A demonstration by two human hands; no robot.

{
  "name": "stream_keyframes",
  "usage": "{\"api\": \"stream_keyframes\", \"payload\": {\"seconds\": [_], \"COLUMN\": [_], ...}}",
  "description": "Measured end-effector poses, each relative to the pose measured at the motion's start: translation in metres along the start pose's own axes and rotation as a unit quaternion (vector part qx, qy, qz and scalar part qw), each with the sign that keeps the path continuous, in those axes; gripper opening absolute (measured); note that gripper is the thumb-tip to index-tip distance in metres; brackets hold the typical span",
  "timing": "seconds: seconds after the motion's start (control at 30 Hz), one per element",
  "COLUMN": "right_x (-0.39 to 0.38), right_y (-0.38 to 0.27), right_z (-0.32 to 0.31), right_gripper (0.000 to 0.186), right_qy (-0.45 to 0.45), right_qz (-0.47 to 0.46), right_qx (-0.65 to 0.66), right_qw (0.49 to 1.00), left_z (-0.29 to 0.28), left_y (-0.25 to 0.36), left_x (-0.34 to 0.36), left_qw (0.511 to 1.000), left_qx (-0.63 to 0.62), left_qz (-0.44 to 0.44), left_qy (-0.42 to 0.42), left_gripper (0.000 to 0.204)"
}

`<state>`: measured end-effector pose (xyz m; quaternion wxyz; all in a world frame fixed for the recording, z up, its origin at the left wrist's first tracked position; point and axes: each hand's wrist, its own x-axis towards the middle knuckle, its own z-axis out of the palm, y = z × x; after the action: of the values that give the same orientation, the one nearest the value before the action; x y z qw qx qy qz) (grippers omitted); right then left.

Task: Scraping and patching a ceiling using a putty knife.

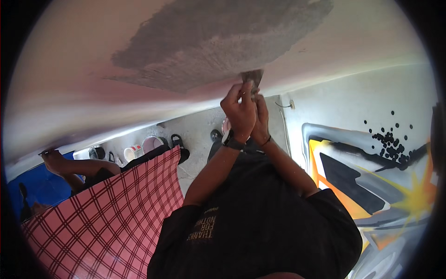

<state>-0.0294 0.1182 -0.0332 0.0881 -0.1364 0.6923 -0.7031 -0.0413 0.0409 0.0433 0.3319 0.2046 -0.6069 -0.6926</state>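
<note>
My left hand (239, 114) is closed round a putty knife (252, 76), its thumb and fingers near the base of the metal blade. Pressed in from the other side, my right hand (262, 116) also grips the putty knife, though part of its fingers is hidden behind the left. The blade's end meets the pale wall (306, 69) at the lower edge of a rough grey plaster patch (204, 56). A watch (233, 141) is on my left wrist and a thin dark band on my right.
At the far left a co-worker's hand (55, 162) reaches to the same wall. A pink plaid sheet (116, 209) spreads beside me. Buckets (133, 152) and sandals (177, 140) stand on the floor. A painted mural wall (371, 162) rises on the right.
</note>
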Motion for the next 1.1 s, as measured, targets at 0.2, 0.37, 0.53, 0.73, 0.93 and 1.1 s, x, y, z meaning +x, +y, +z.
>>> {"api": "stream_keyframes", "payload": {"seconds": [0.2,0.37,0.53,0.73,0.93,1.1], "right_x": [-0.011,-0.011,-0.009,-0.015,-0.023,-0.012], "right_y": [0.005,0.005,-0.005,-0.002,0.017,0.003], "right_z": [-0.003,-0.001,-0.002,-0.008,-0.007,-0.005], "right_gripper": [0.029,0.028,0.026,0.024,0.023,0.026], "right_qy": [-0.004,0.019,0.025,0.038,0.031,0.028], "right_qz": [-0.004,0.004,-0.011,-0.021,0.023,-0.013], "right_qx": [-0.011,0.001,-0.001,-0.006,0.033,-0.017], "right_qw": [1.000,1.000,1.000,0.999,0.999,0.999], "left_z": [-0.005,-0.004,-0.002,0.005,-0.006,-0.001], "left_y": [0.004,-0.015,-0.018,-0.002,-0.028,-0.020], "left_x": [-0.008,-0.009,-0.015,-0.010,-0.029,-0.021], "left_qw": [1.000,0.999,0.997,0.999,0.996,0.999], "left_qx": [0.000,-0.005,-0.027,0.003,-0.030,-0.029], "left_qz": [0.016,-0.045,-0.065,-0.020,-0.084,-0.040], "left_qy": [0.013,0.004,-0.014,-0.030,0.000,0.017], "left_gripper": [0.020,0.022,0.024,0.023,0.023,0.022]}}
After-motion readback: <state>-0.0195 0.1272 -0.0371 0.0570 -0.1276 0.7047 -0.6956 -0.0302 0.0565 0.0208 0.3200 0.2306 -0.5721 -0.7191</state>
